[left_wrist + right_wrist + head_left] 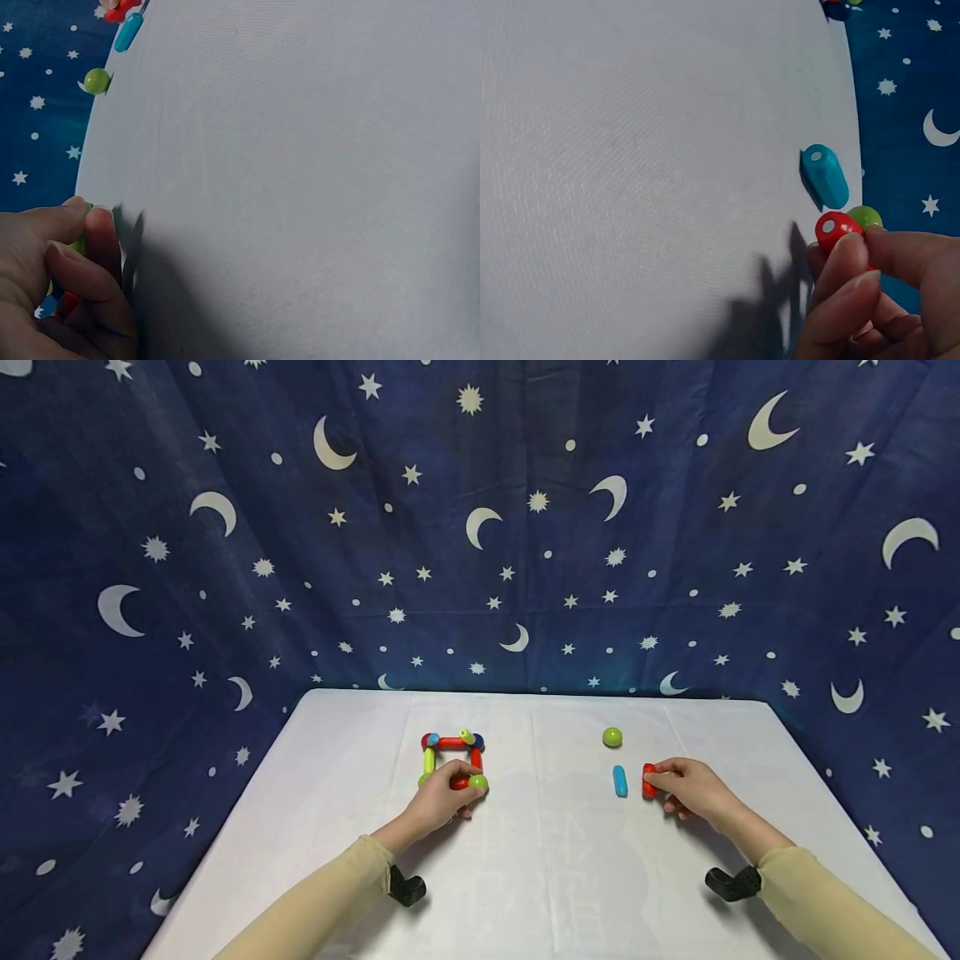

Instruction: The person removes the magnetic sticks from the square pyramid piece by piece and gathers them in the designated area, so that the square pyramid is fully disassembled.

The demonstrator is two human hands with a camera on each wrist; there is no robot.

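On the left stands a square of rods and balls, with a red rod (452, 743) along its back and a yellow-green rod (429, 761) on its left side. My left hand (437, 799) pinches the green ball (477, 784) at its near right corner and covers part of the near side. A light blue rod (432, 739) and a short yellow-green rod (467, 737) stick up from the back corners. Between thumb and fingers, my right hand (693, 789) holds a loose red rod (648, 781); its pale round end (828, 226) shows in the right wrist view.
Just left of the right hand lies a blue rod (620, 781). A single green ball (612, 737) sits farther back. White cloth covers the table (555, 860), and a dark blue curtain (510, 568) with moons and stars hangs behind and at the sides.
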